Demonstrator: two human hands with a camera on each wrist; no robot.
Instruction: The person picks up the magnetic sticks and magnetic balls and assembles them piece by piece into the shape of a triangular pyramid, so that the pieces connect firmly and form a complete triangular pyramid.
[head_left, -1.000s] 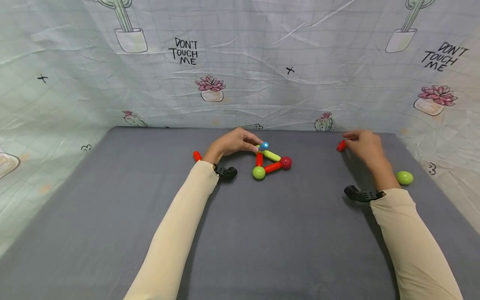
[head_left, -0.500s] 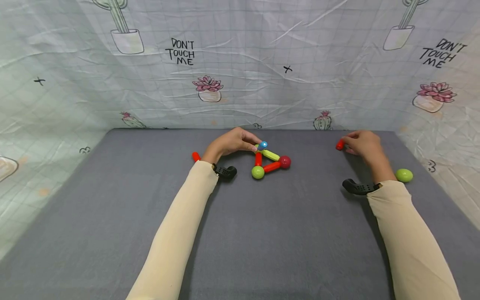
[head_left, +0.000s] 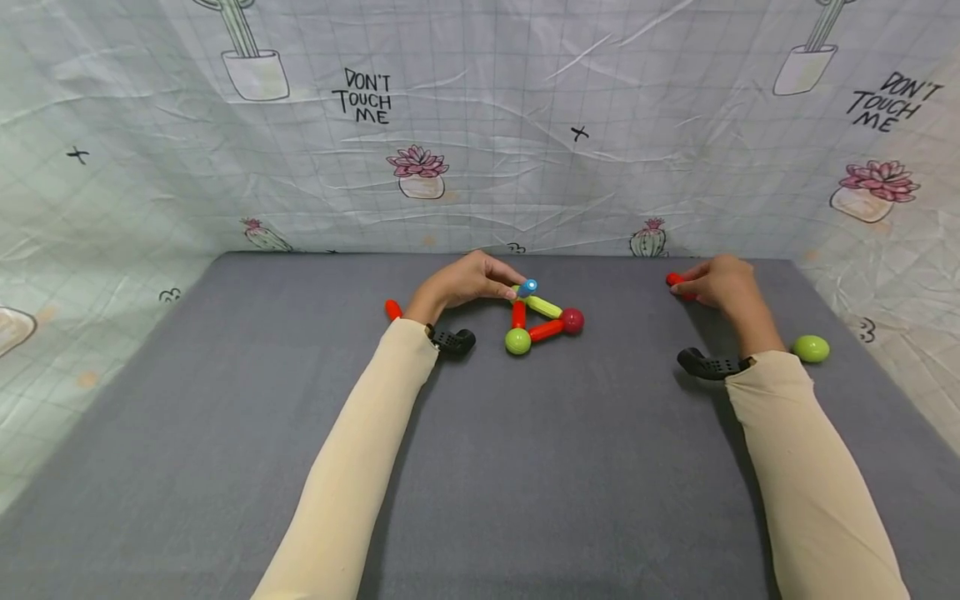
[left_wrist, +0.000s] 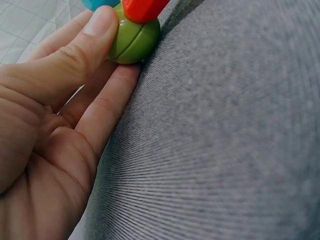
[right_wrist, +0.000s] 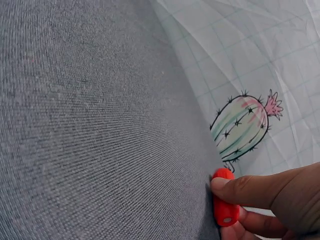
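Note:
My left hand (head_left: pixel 472 279) grips the green ball (left_wrist: pixel 137 45) at the back corner of a triangle of toy rods and balls. A blue rod (head_left: pixel 528 287) juts up from that corner. Two red rods, one on the left (head_left: pixel 519 315) and one at the front (head_left: pixel 547 331), meet at a nearer green ball (head_left: pixel 517 341). A yellow-green rod (head_left: pixel 544 307) runs back from a dark red ball (head_left: pixel 572 321). Well to the right, my right hand (head_left: pixel 726 283) pinches a loose red rod (right_wrist: pixel 226 202) between thumb and fingers, close to the table top.
Beside my left wrist lies another red rod (head_left: pixel 393 309), partly hidden by the arm. A loose green ball (head_left: pixel 811 348) rests right of my right forearm. The grey table (head_left: pixel 480 483) ends at a printed cloth backdrop (head_left: pixel 510 192).
My right hand has shifted slightly left with the red rod, and the rod has turned within its fingers. The left hand and the triangle keep their place.

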